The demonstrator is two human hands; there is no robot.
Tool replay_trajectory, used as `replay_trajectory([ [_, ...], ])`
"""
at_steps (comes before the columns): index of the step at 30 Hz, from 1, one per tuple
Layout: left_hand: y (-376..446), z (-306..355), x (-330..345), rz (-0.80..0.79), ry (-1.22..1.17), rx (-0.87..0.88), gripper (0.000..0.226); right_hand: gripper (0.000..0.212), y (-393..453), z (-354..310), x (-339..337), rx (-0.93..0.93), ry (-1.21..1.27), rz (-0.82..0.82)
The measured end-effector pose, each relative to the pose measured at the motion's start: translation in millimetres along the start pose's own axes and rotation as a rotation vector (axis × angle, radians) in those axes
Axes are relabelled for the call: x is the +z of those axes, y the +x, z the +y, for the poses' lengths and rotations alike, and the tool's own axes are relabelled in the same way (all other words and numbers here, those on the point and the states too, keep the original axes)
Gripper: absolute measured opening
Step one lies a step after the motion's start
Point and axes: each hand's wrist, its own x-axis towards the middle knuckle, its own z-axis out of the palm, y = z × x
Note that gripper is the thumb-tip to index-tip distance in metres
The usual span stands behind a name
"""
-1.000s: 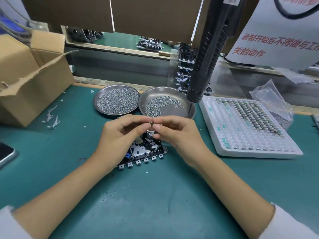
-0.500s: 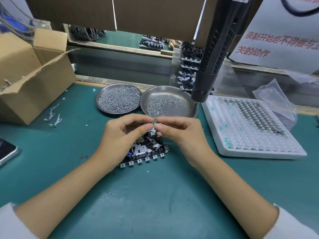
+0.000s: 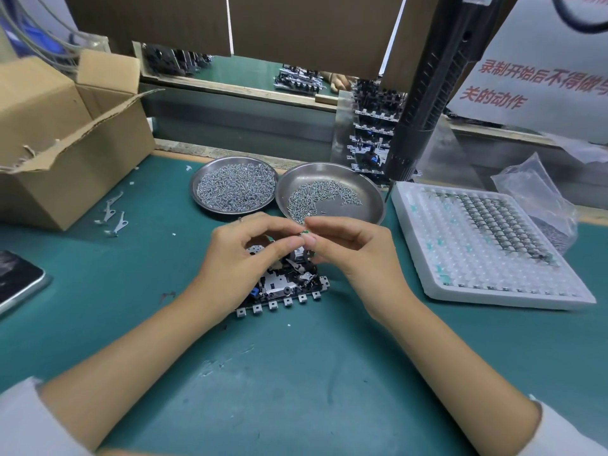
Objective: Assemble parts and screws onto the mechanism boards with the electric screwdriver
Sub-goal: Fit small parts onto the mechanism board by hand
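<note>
So both hands meet just above the mechanism board [image 3: 286, 284], which sits flat on the green bench [image 3: 296, 373] right in front of the person. The left hand [image 3: 240, 258] and right hand [image 3: 355, 255] have their fingertips pressed together on a tiny part [image 3: 305, 232] with a bit of green on it, too small to say what it is. Behind them are two metal dishes: the left dish [image 3: 235, 187] heaped with screws, the right dish [image 3: 330, 192] only part filled. The electric screwdriver [image 3: 431, 90] hangs over the right dish's edge, nobody touching it. White parts tray [image 3: 487, 245] off to the right, open cardboard box [image 3: 62, 139] on the left.
</note>
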Motion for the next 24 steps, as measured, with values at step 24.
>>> replay_trajectory([
  [24,-29,14,-32,0.049,0.194,-0.132,0.014,0.011,-11,30,7,-0.610,-0.773,-0.262],
])
